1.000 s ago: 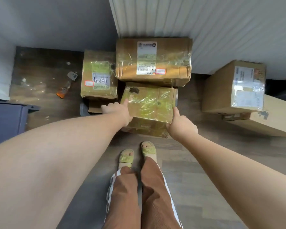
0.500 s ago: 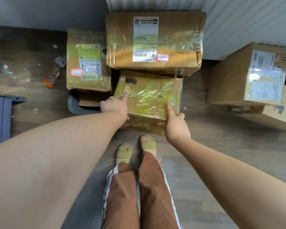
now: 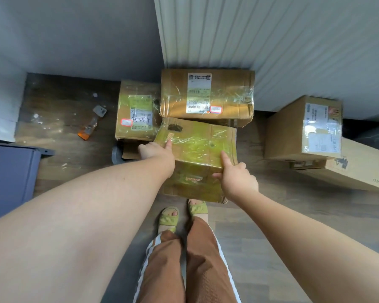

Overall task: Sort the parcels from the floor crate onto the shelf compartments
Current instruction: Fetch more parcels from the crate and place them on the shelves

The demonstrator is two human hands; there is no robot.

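Your left hand [image 3: 155,150] and right hand [image 3: 235,179] grasped the yellow-taped parcel [image 3: 197,147], thumbs laid over its top and fingers curled round its left edge and near right corner. Since half a second earlier it had risen and tipped toward you, just in front of the large labelled box [image 3: 207,95]. I judged the lift begun, with the handwritten-label box [image 3: 138,110] left of the large box waiting its turn.
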